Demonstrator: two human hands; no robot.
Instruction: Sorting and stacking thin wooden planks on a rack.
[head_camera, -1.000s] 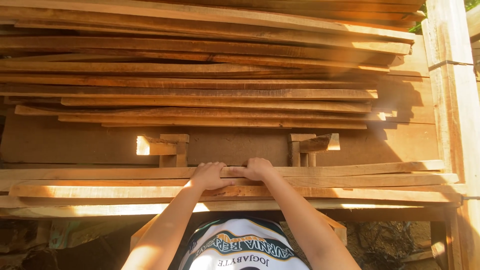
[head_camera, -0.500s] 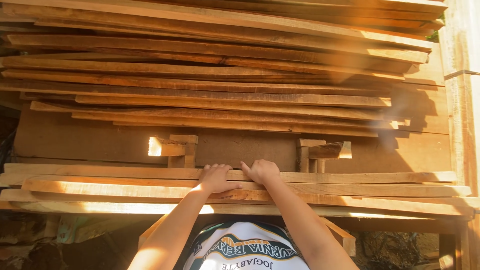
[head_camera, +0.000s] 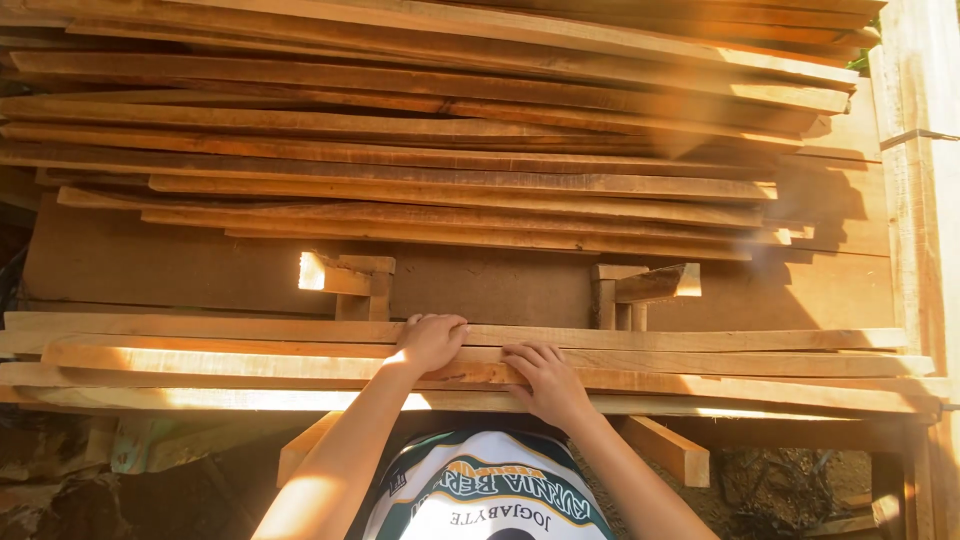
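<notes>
Two bare hands lay on a low stack of long wooden planks (head_camera: 700, 362) at the near edge of the work surface (head_camera: 180, 265), seen from a camera I watched through, worn on the person's head and looking down. The left hand (head_camera: 432, 342) rested palm down on the upper planks, fingers curled over a board's far edge. The right hand (head_camera: 545, 382) sat just beside it, slightly nearer, fingers spread flat on the plank below. Neither hand closed around anything; both pressed on the wood, and I could not tell whether the left fingers truly hooked the edge.

The planks ran left to right across the whole view, their long axis square to the person's forearms. So the wood lay directly under both hands, stretching well out to either side, with the hands near its middle. The left hand was the one farther in, on the top boards; the right sat closer to the near edge.

Beyond the hands, two small wooden blocks (head_camera: 350, 282) stood on a flat brown board. Farther still, a large heap of rough planks (head_camera: 420, 150) lay stacked, also running left to right, lit by warm low sunlight. An upright timber post (head_camera: 920, 200) stood at the far right. The person's printed shirt (head_camera: 480, 495) showed at the bottom.
</notes>
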